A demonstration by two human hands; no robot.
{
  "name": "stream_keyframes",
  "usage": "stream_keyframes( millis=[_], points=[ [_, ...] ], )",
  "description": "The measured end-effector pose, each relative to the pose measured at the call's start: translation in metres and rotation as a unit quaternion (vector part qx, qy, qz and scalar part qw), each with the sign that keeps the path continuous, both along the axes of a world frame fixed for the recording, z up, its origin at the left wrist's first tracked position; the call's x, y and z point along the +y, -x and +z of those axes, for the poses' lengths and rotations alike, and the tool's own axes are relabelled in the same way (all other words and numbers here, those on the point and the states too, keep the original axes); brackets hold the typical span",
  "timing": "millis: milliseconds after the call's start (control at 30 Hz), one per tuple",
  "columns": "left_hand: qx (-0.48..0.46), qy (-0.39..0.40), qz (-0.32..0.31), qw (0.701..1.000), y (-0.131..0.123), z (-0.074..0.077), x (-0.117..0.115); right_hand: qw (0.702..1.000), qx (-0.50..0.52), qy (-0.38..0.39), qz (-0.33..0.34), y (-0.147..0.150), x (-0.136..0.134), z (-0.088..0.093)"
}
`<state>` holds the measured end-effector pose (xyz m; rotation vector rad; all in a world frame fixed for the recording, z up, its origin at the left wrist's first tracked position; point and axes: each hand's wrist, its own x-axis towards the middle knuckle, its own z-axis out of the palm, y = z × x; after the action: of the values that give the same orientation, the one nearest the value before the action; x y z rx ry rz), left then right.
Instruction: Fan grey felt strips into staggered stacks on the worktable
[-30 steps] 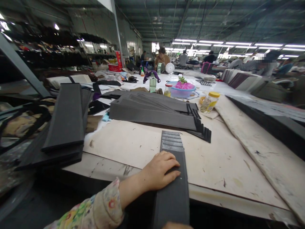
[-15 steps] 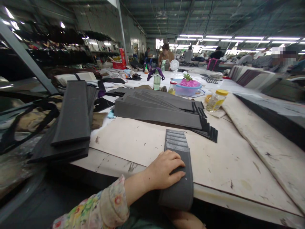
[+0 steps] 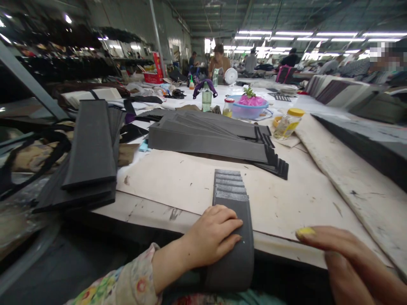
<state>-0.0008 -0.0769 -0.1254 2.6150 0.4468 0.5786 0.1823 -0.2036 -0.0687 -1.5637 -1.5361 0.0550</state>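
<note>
My left hand lies over a fanned stack of dark grey strips, its fingers curved across the top and its thumb hidden. Stepped ends of the strips, pale and streaked, rest on the board. Their near part bends down over the table edge. At the lower right is my right hand, partly cut off by the frame. Its fingers are apart with nothing between them, and one fingertip is yellow. Beyond the left hand, a larger fanned pile of grey strips lies on the pale board.
More grey strips are stacked at the left. Behind the middle pile stand a green bottle, a small jar and a blue basin. A yellow-lidded jar leans at right. Several people work farther back.
My right hand has come out from beneath the bent strips and moved to the lower right. My left hand stays on the strips. The view has shifted slightly.
</note>
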Motion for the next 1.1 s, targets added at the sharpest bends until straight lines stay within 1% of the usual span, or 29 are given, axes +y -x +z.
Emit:
stream_keyframes(
  millis=[33,67,133,200,233,300,400,433,500,567,633,733,800,833,900,967,1100],
  points=[
    [0.0,-0.002,0.0,1.0,0.001,0.0,-0.001,1.0,-0.021,0.001,-0.013,-0.001,0.009,-0.006],
    [0.001,-0.003,-0.004,1.0,0.003,-0.001,-0.002,0.999,-0.047,0.018,0.0,-0.001,0.019,-0.015],
    [-0.001,0.0,-0.02,1.0,0.006,0.0,0.0,0.994,-0.076,0.081,0.016,0.001,0.04,-0.038],
    [-0.006,0.009,-0.035,0.999,0.008,0.002,0.005,0.989,-0.087,0.119,0.01,0.002,0.056,-0.06],
    [-0.011,0.013,-0.029,0.999,0.009,0.003,0.009,0.988,-0.087,0.128,0.004,0.002,0.06,-0.067],
    [-0.023,0.021,0.02,0.999,0.012,0.004,0.018,0.988,-0.082,0.132,-0.004,0.001,0.063,-0.076],
    [-0.037,0.05,0.12,0.991,0.014,0.001,0.031,0.989,-0.067,0.13,-0.001,-0.001,0.059,-0.078],
    [-0.034,0.065,0.139,0.988,0.014,-0.001,0.035,0.99,-0.063,0.129,0.001,-0.001,0.058,-0.077],
    [-0.024,0.091,0.156,0.983,0.014,-0.005,0.039,0.991,-0.057,0.124,0.003,0.001,0.056,-0.075],
    [-0.019,0.106,0.159,0.981,0.014,-0.008,0.04,0.993,-0.049,0.104,0.002,0.005,0.056,-0.073],
    [-0.018,0.116,0.155,0.981,0.015,-0.008,0.04,0.996,-0.018,0.085,0.007,0.009,0.057,-0.073],
    [-0.017,0.128,0.151,0.98,0.015,-0.007,0.04,0.991,0.1,0.091,0.021,0.013,0.06,-0.073],
    [-0.015,0.132,0.152,0.979,0.014,-0.005,0.04,0.975,0.189,0.109,0.032,0.015,0.062,-0.072],
    [-0.012,0.134,0.152,0.979,0.014,-0.005,0.041,0.968,0.215,0.122,0.039,0.016,0.062,-0.071],
    [-0.006,0.132,0.151,0.98,0.014,-0.002,0.042,0.962,0.223,0.151,0.053,0.018,0.061,-0.069],
    [0.0,0.127,0.147,0.981,0.013,0.001,0.044,0.965,0.195,0.163,0.059,0.021,0.059,-0.069],
    [0.008,0.118,0.135,0.984,0.013,0.009,0.045,0.978,0.151,0.122,0.081,0.024,0.054,-0.075]
  ],
)
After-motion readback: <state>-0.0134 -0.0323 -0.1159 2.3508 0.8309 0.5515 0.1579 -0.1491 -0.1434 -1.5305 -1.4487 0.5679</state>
